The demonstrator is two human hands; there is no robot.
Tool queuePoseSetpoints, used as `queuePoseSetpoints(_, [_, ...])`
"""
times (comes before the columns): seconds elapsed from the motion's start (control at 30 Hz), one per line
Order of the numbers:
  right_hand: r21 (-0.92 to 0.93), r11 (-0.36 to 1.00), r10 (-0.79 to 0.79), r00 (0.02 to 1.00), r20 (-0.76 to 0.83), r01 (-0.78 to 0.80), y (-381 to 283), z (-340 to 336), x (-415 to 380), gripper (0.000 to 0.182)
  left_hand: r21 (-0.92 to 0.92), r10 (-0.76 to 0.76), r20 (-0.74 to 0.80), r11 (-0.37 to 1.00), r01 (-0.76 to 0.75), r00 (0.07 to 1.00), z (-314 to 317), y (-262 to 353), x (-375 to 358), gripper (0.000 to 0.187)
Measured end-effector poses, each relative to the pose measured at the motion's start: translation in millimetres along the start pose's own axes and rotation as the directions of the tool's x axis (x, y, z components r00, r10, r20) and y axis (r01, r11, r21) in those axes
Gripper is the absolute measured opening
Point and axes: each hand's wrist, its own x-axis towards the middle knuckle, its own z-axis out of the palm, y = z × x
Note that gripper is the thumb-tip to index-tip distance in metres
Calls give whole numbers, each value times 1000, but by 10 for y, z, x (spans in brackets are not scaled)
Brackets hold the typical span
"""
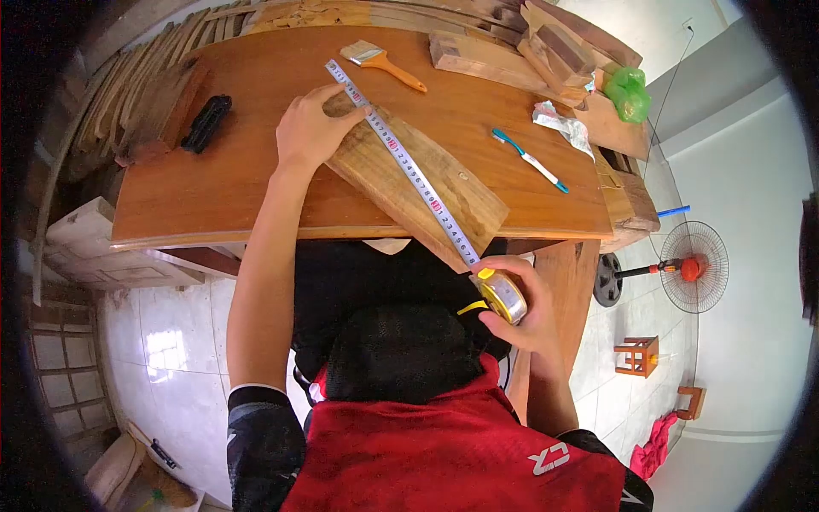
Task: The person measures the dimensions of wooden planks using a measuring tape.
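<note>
A tape measure's white blade (415, 176) is stretched lengthwise along a wooden board (384, 171) and extends beyond the board's far end. The board rests at a slant on the brown table, its near end overhanging the front edge. My left hand (309, 128) grips the board near its far end, thumb and index finger touching the blade; the other fingers are partly hidden. My right hand (533, 311) is closed around the yellow and silver tape measure case (503, 297), just off the board's near end.
On the table (256, 128) lie a paintbrush (384, 65), a black object (206, 124), a teal-and-white toothbrush (530, 160) and a crumpled wrapper (563, 126). Wood blocks (486, 64) and a green plastic bag (629, 94) are at the back right. A fan (694, 267) stands right.
</note>
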Motion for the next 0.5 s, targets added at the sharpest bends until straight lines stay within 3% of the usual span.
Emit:
queuePoseSetpoints(0.2, [70,996,56,998,-6,-56,14,-6,-22,60,11,-80,43,997,80,996,-28,37,-5,68])
queuePoseSetpoints(0.5, [8,999,32,999,11,-33,-23,7,0,58,31,-33,9,999,33,999,-8,4,-4,70])
